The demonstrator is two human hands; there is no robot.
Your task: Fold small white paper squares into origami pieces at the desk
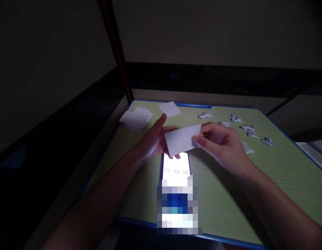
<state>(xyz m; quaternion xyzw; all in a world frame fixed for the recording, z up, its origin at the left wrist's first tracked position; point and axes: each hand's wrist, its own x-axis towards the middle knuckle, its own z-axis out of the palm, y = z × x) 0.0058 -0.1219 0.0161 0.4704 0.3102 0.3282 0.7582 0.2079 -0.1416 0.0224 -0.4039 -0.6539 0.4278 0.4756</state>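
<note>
In the dim room I hold a white paper sheet (182,139) above a lit phone (176,166) that lies on the green table (275,180). My right hand (220,142) pinches the sheet's right edge between thumb and fingers. My left hand (153,139) grips its left edge, with the thumb raised and the fingers partly behind the paper. The phone screen shows a timer reading.
A stack of white paper sheets (136,118) and a single sheet (170,108) lie at the table's far left. Several small folded paper shapes (248,129) are scattered at the far right. A dark red pole (116,52) rises behind the blue-edged table.
</note>
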